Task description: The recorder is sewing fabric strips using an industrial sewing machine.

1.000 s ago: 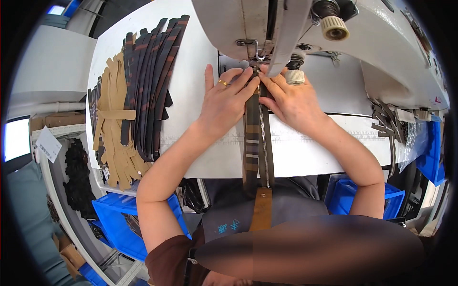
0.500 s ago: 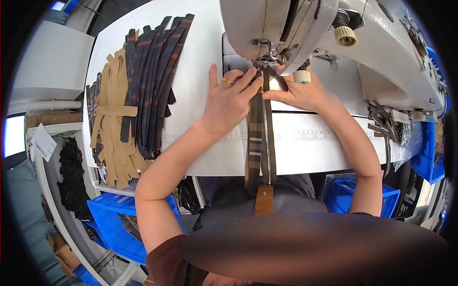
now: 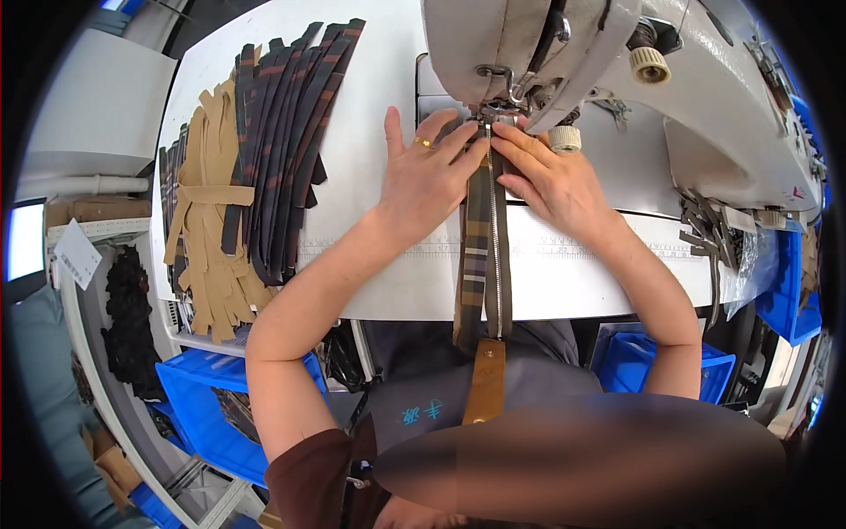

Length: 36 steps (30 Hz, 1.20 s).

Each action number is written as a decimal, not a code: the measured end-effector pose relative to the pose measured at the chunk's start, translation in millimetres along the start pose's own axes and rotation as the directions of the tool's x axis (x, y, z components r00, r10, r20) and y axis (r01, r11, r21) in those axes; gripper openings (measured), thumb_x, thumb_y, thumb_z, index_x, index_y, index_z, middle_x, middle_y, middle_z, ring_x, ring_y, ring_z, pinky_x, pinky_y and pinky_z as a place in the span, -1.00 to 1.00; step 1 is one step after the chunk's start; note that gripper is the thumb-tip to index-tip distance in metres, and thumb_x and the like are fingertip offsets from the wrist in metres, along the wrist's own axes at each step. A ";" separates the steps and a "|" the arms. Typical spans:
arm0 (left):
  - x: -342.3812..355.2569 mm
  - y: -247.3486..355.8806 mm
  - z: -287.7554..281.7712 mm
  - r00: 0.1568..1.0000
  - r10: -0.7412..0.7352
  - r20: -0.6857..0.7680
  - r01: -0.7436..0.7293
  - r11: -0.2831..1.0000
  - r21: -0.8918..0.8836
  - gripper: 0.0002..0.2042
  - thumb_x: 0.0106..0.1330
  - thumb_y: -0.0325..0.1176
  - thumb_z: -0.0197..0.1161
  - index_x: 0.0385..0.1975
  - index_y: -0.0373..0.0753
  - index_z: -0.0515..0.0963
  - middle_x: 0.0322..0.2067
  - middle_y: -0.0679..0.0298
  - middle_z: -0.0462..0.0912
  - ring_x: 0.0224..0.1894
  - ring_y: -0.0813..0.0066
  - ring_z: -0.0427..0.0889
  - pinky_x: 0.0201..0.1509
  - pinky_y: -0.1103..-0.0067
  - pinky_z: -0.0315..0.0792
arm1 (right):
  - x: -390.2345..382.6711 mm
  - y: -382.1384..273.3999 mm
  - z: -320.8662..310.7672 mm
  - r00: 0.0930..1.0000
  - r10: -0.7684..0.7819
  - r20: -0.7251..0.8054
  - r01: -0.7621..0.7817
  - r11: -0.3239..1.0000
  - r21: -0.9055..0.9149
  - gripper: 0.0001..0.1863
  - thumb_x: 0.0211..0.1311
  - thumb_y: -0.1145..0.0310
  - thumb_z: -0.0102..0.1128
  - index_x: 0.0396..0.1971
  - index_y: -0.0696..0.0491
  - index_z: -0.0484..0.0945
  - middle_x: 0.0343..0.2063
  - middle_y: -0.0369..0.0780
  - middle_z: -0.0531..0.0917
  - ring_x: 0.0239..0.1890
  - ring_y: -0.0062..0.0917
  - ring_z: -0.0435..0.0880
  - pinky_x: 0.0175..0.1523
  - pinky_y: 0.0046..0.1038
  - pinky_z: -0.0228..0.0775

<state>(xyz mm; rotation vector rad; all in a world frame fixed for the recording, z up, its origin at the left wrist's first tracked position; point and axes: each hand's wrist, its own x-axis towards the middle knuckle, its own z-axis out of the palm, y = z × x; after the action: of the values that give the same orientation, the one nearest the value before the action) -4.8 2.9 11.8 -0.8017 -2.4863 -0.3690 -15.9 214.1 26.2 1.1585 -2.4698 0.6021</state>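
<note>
A long zipper [image 3: 497, 256] with metal teeth and dark tape runs from the sewing machine's needle area [image 3: 499, 113] toward my body, beside a plaid fabric strip [image 3: 473, 264]. At the near end, a brown tab [image 3: 486, 379] hangs over the table edge against my apron. My left hand [image 3: 427, 176] is open, fingers spread, its fingertips resting on the strip's left side just before the presser foot. Opposite it, my right hand [image 3: 551, 176] has its fingers stretched out, their tips on the zipper's right side. The machine head hides the strip's far end.
The white sewing machine [image 3: 564, 53] fills the upper right. Stacks of tan strips [image 3: 211, 220] and dark plaid strips [image 3: 286, 150] lie on the table's left. Short dark pieces [image 3: 705, 229] lie at the right. Blue bins [image 3: 207, 379] stand below table height on both sides.
My right hand has shifted from beside the needle area, thumb on the strip, to fingers laid forward on the zipper. My left hand stays near the same spot, fingers slightly rearranged.
</note>
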 end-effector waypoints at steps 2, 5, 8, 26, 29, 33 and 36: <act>-3.0 0.4 1.6 0.996 0.062 -0.058 -0.058 0.996 0.067 -0.72 0.01 -0.43 0.31 -0.22 -0.02 0.67 -0.16 0.52 0.60 0.06 0.44 0.46 0.37 -0.06 -0.32 | -1.7 3.3 2.5 0.999 0.027 0.022 -0.027 1.000 -0.009 -0.51 0.06 0.27 0.33 0.03 0.09 0.53 -0.08 -0.21 0.63 -0.03 -0.30 0.55 0.08 -0.31 0.38; -6.3 -1.8 2.8 0.992 0.102 -0.078 -0.099 0.994 0.039 -0.79 0.05 -0.40 0.26 -0.28 -0.07 0.58 -0.18 0.45 0.53 0.13 0.40 0.41 0.31 -0.22 -0.28 | -2.4 2.2 1.9 0.998 0.039 0.040 -0.039 0.999 -0.011 -0.50 0.06 0.27 0.33 0.03 0.09 0.53 -0.08 -0.22 0.63 -0.04 -0.30 0.55 0.08 -0.32 0.38; -6.9 -2.4 1.6 0.993 0.096 -0.071 -0.094 0.995 0.027 -0.74 0.03 -0.39 0.27 -0.22 -0.08 0.59 -0.11 0.44 0.53 0.12 0.39 0.41 0.30 -0.23 -0.24 | -1.1 1.8 1.4 0.999 0.032 0.026 -0.032 0.999 -0.004 -0.51 0.07 0.27 0.32 0.03 0.09 0.53 -0.08 -0.21 0.63 -0.04 -0.30 0.55 0.08 -0.31 0.37; -4.1 -1.2 -0.4 0.999 -0.007 0.036 0.009 0.998 -0.062 -0.67 0.12 -0.16 0.35 -0.10 -0.06 0.63 -0.03 0.42 0.63 -0.05 0.49 0.52 0.28 -0.13 -0.08 | 7.1 4.8 2.2 1.000 0.016 -0.008 -0.017 0.999 -0.039 -0.63 0.13 0.32 0.26 -0.05 0.12 0.58 -0.04 -0.24 0.63 -0.16 -0.34 0.58 0.03 -0.35 0.38; -1.5 -2.3 -0.6 1.000 -0.010 0.030 0.012 0.996 -0.090 -0.66 0.12 -0.17 0.35 -0.10 -0.05 0.63 -0.04 0.42 0.63 -0.03 0.48 0.51 0.25 -0.14 -0.06 | 7.9 4.4 1.5 0.999 0.037 -0.003 -0.037 0.998 -0.048 -0.63 0.14 0.32 0.25 -0.05 0.11 0.57 -0.04 -0.23 0.63 -0.16 -0.32 0.58 0.04 -0.34 0.38; 0.3 -3.7 -0.6 0.999 0.001 0.048 0.002 0.998 -0.060 -0.65 0.12 -0.19 0.34 -0.06 -0.05 0.62 -0.02 0.43 0.62 -0.01 0.48 0.50 0.24 -0.14 -0.05 | 6.0 5.4 1.2 0.996 0.084 0.002 -0.084 0.996 -0.023 -0.59 0.12 0.35 0.25 0.00 0.09 0.55 -0.04 -0.20 0.63 -0.16 -0.31 0.57 -0.01 -0.36 0.39; -1.4 -3.8 0.6 0.998 -0.011 0.062 0.014 0.998 -0.058 -0.64 0.14 -0.22 0.33 -0.02 -0.04 0.60 -0.01 0.44 0.61 0.01 0.46 0.50 0.23 -0.14 -0.03 | 5.0 5.2 -3.4 0.992 -0.034 -0.119 0.027 0.998 -0.060 -0.52 0.08 0.39 0.24 0.07 0.05 0.51 -0.17 -0.21 0.65 -0.22 -0.33 0.56 -0.13 -0.37 0.40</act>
<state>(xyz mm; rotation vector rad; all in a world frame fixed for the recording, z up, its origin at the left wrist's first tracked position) -6.2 -0.5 10.2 -0.8331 -2.5494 -0.4286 -22.6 215.6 30.3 1.1022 -2.3483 0.5696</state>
